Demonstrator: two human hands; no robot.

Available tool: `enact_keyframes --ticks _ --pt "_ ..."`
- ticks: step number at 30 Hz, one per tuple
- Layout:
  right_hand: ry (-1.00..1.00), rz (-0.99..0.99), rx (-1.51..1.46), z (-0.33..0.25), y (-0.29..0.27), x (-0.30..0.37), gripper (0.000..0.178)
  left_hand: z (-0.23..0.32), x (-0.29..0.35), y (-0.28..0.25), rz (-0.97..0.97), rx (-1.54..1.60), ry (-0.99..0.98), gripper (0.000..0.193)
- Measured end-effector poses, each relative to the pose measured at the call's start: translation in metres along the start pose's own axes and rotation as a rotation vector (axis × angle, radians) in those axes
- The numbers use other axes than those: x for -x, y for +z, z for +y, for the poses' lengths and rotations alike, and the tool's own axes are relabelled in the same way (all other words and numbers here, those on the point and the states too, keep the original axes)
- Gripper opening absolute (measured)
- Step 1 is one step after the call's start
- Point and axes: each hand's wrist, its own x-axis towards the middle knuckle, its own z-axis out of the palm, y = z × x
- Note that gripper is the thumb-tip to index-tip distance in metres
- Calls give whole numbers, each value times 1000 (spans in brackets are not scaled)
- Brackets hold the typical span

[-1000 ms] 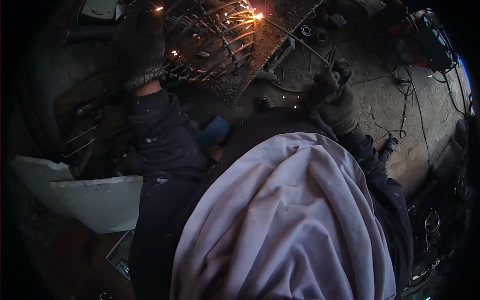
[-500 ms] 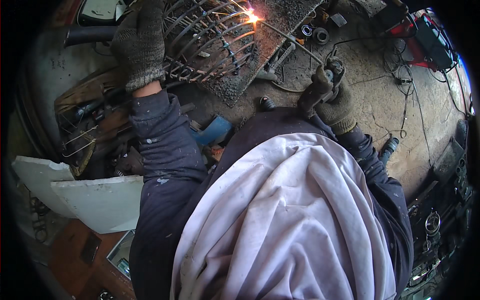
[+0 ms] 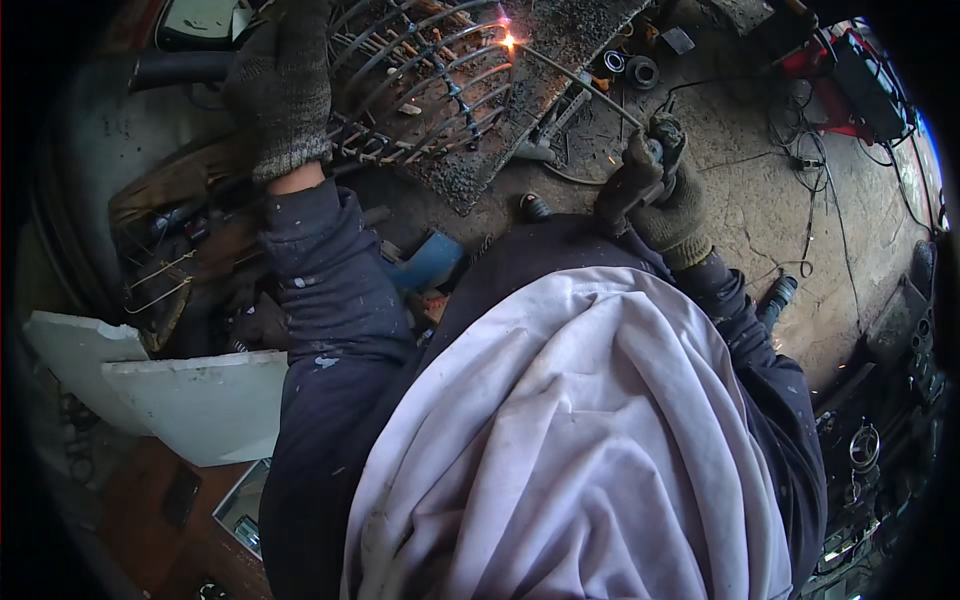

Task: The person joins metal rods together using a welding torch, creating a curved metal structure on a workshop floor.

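Observation:
My right hand [image 3: 672,205], in a knitted work glove, is closed round a welding electrode holder [image 3: 668,132]. A long thin electrode [image 3: 585,83] runs from it up and left to a bright welding arc [image 3: 509,41]. The arc burns at the right ends of a curved metal-rod grate [image 3: 455,92], where one rod glows orange. My gloved left hand [image 3: 282,100] is at the left side of the grate. Its fingers run up to the picture's top edge, so their grip is hidden. The grate rests on a dark, crusted metal table [image 3: 590,22].
A red and black machine [image 3: 855,85] with loose cables [image 3: 820,170] stands on the floor at the right. Metal rings [image 3: 641,72] lie beyond the table edge. White panels [image 3: 200,400] lean at the left, near a blue metal piece [image 3: 430,262]. Tools crowd the lower right.
The arc's glow has shrunk and sits slightly lower. The electrode's tip has shifted down a little with it. Small sparks now show over the floor at the right. Both hands are almost still.

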Motion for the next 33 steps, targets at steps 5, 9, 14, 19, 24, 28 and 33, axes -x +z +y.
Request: enact_keyframes --ticks 5,9,14,19,24,28,33 --pt "119 -79 -116 -1 -5 1 45 -1 2 -1 -1 6 129 32" --pt "145 -129 -176 15 -2 3 40 -8 -2 -5 -13 -6 130 30" --pt "-50 -65 47 1 2 2 45 -6 0 -4 11 -6 211 31" --pt "-99 30 133 5 -1 0 47 -1 -2 6 1 -122 155 33" --pt "111 -168 -235 9 -12 -4 45 8 2 -4 34 -111 120 35" --pt "216 -164 -315 23 -9 0 42 12 6 1 39 -99 59 40" --pt "238 -203 -275 20 -15 -4 40 11 5 -3 26 -161 140 45"
